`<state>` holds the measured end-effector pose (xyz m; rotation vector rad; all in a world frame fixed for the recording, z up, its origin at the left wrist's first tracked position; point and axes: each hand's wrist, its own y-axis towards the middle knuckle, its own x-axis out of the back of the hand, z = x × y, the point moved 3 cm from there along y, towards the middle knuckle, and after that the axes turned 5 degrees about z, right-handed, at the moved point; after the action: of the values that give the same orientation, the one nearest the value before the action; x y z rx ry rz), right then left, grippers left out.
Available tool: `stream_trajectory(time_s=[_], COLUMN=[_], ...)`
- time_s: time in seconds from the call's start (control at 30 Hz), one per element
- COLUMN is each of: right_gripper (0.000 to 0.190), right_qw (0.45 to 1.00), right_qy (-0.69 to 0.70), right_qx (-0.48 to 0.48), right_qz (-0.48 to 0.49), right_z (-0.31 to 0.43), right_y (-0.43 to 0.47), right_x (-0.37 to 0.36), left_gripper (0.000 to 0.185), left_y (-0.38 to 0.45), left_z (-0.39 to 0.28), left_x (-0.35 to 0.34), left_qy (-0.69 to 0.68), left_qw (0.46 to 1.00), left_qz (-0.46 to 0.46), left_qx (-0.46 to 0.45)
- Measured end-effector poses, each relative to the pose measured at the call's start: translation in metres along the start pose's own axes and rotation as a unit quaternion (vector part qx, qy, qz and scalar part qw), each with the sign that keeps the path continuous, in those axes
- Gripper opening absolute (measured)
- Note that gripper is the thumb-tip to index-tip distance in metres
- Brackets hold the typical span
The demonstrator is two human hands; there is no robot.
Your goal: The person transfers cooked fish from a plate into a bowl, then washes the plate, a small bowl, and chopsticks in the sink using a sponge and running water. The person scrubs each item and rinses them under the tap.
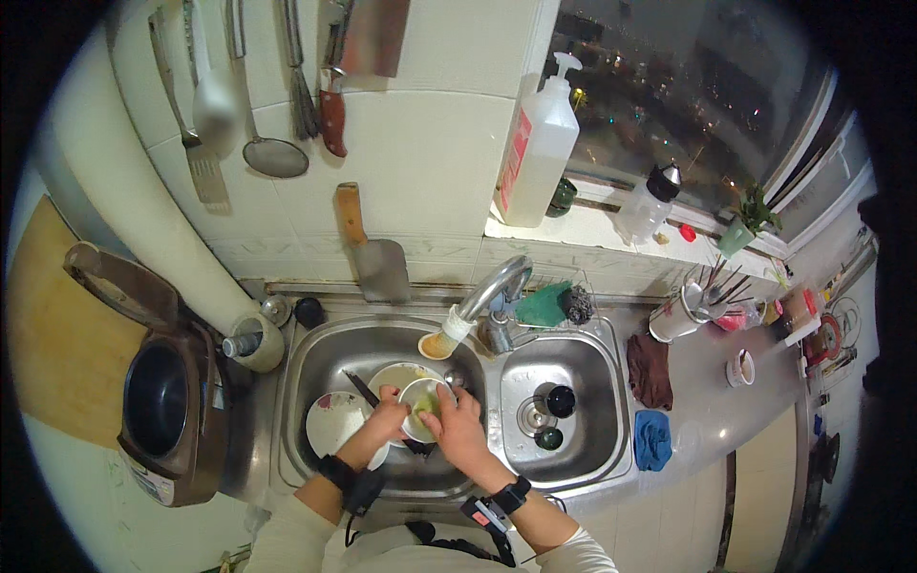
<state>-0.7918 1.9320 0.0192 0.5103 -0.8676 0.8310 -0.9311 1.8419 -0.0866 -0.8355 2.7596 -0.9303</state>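
Note:
Over the larger steel sink basin (344,358), my left hand (389,415) grips the left side of a small white bowl (413,392) with some greenish-yellow matter in it. My right hand (458,424) holds the bowl's right side, thumb reaching inside. Beneath and left of the hands lie a white plate with a floral rim (333,422) and another pale dish (394,374). A dark, long utensil (359,387) lies slanting across the dishes, partly hidden by my left hand. The faucet (476,301), with a stained spout end, hangs just above the bowl; whether water runs I cannot tell.
In the smaller basin (594,458) are a black round object (560,401) and a dark green one (549,437). An open rice cooker (172,422) stands left. A brown cloth (649,372) and a blue cloth (652,440) lie right. A cleaver (383,268) leans behind the sink.

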Motion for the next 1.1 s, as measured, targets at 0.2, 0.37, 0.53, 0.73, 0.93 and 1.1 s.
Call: stream_trajectory(time_s=[0.2, 0.37, 0.53, 0.73, 0.93, 1.1], right_gripper=[0.025, 0.016, 0.024, 0.027, 0.023, 0.035], right_qw=[0.984, 0.998, 0.802, 0.939, 0.975, 0.917], right_qy=[-0.084, 0.008, 0.545, -0.218, -0.17, -0.155], right_qx=[0.121, -0.032, -0.19, 0.138, 0.141, 0.357], right_qz=[0.105, -0.055, 0.154, 0.228, 0.029, 0.086], right_z=[-0.003, -0.003, 0.006, 0.019, 0.031, 0.03], right_y=[0.01, 0.021, 0.029, 0.015, 0.042, 0.044], right_x=[-0.004, -0.021, -0.046, -0.005, 0.024, 0.016], left_gripper=[0.053, 0.049, 0.049, 0.05, 0.058, 0.06], left_y=[-0.049, -0.062, -0.059, -0.072, -0.089, -0.088], left_z=[-0.037, -0.049, -0.045, -0.06, -0.075, -0.069], left_x=[-0.026, -0.038, -0.027, -0.004, -0.006, -0.012], left_qy=[-0.108, -0.117, -0.061, 0.068, -0.07, -0.081], left_qw=[0.991, 0.982, 0.982, 0.99, 0.992, 0.97], left_qz=[0.005, -0.009, -0.044, -0.034, 0.1, 0.22], left_qx=[-0.084, -0.146, -0.173, -0.116, 0.033, 0.066])
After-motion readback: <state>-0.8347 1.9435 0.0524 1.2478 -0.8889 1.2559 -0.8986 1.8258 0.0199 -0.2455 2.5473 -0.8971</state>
